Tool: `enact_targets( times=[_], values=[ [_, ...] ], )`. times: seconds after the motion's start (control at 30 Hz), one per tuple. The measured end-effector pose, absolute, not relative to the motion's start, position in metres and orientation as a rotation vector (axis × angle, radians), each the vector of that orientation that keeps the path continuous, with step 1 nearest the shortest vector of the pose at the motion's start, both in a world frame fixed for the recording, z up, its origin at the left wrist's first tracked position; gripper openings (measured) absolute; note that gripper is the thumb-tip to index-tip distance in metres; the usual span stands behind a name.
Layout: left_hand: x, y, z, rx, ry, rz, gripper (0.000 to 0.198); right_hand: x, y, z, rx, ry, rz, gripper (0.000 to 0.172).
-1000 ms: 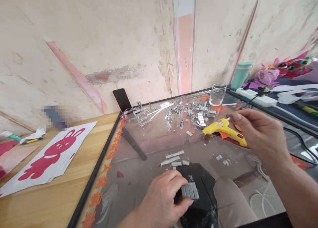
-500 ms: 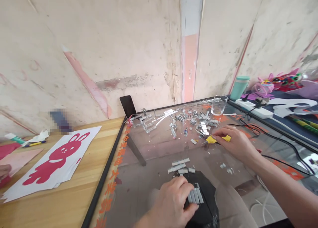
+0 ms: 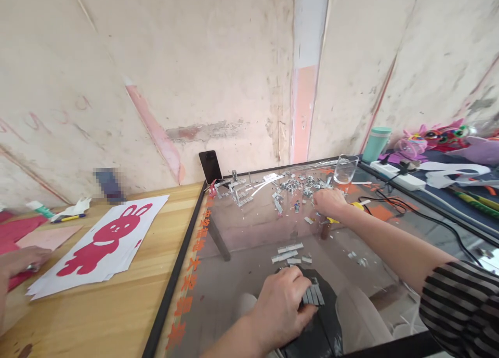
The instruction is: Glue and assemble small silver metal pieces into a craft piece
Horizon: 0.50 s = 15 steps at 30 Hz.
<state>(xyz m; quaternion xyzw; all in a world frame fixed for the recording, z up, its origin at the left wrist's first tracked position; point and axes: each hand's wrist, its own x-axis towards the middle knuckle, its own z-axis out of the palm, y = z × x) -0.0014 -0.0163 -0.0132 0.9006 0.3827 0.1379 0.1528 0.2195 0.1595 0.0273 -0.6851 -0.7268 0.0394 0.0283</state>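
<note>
My left hand [image 3: 281, 307] is closed at the left end of a short row of flat grey strips [image 3: 314, 294], thumb below and fingers above. The strips lie side by side on a dark black pad [image 3: 325, 324]. Farther off, my right hand [image 3: 330, 204] reaches over the table with its fingers curled down at scattered silver-grey pieces [image 3: 302, 184]; the fingertips are hidden. Beneath that hand lies a yellow-handled tool [image 3: 333, 220], partly covered. More loose grey strips [image 3: 287, 255] rest just beyond the black pad.
A clear glass [image 3: 345, 169], a black cable [image 3: 432, 210] and a white power strip [image 3: 397, 175] stand on the right. A phone [image 3: 210, 166] leans at the back. On the wooden table at left are rabbit-print sheets [image 3: 105, 243] and another person's hand [image 3: 29, 259].
My right hand has let go of the yellow-handled tool and moved left and forward to the silver-grey pieces. My left hand stays at the strips. The camera view has shifted slightly.
</note>
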Motion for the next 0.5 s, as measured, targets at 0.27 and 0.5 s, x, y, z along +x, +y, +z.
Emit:
enact_targets(
  times=[0.27, 0.5],
  values=[
    [-0.002, -0.015, -0.016, 2.55, 1.105, 0.447, 0.02, 0.259, 0.179, 0.035, -1.966, -2.012, 0.651, 0.03],
    [0.001, -0.017, -0.019, 2.527, 1.101, 0.495, 0.024, 0.271, 0.177, 0.026, -1.718, -1.701, 1.017, 0.027]
  ],
)
